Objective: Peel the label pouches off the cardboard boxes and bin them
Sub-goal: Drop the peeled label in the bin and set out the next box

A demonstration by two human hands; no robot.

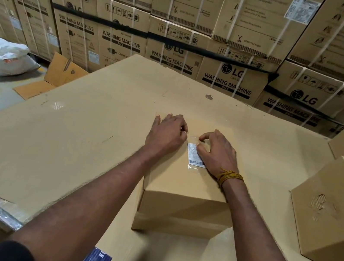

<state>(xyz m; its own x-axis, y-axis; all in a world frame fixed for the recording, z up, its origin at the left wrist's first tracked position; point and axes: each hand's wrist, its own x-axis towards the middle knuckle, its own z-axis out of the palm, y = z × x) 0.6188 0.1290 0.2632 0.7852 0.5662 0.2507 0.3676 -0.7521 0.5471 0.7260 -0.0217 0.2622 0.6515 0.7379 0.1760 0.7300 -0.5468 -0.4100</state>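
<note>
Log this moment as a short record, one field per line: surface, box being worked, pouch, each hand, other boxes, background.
surface: large flat cardboard sheet
box being worked: small cardboard box, standing on the sheet
pouch: clear label pouch with a barcode slip, on the box top, not yet off
left hand: left hand on the box top beside the pouch, fingertips at its far edge
right hand: right hand over the pouch, fingers curled at its far edge
other boxes: two plain boxes at right
background: stacked washing machine cartons; white sacks on floor
</note>
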